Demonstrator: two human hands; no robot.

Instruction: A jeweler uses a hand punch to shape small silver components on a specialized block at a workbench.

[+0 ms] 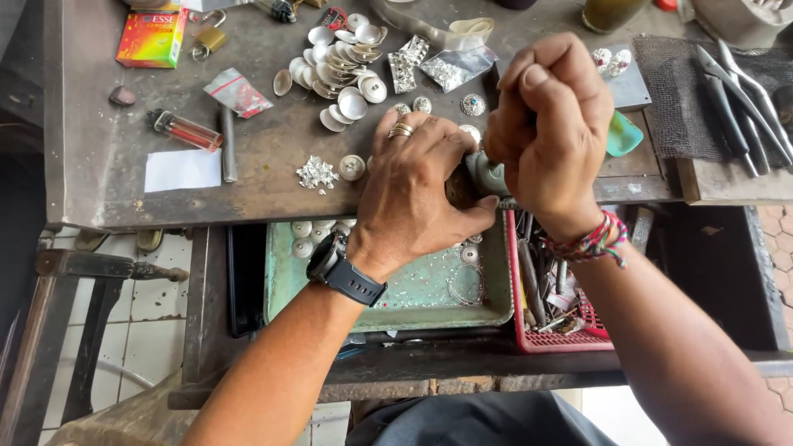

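Left hand (417, 186) clamps a small round piece (486, 175) at the worktop (99, 149) edge; right hand (549, 124), at three o'clock, fists a tool on it. Many silver discs (339, 66) lie at eleven o'clock, apparently awaiting work

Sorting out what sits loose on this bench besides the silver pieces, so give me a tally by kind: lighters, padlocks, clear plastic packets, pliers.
Lighter: 1
Padlock: 1
Clear plastic packets: 3
Pliers: 2, as far as the overlapping handles show
Total: 7
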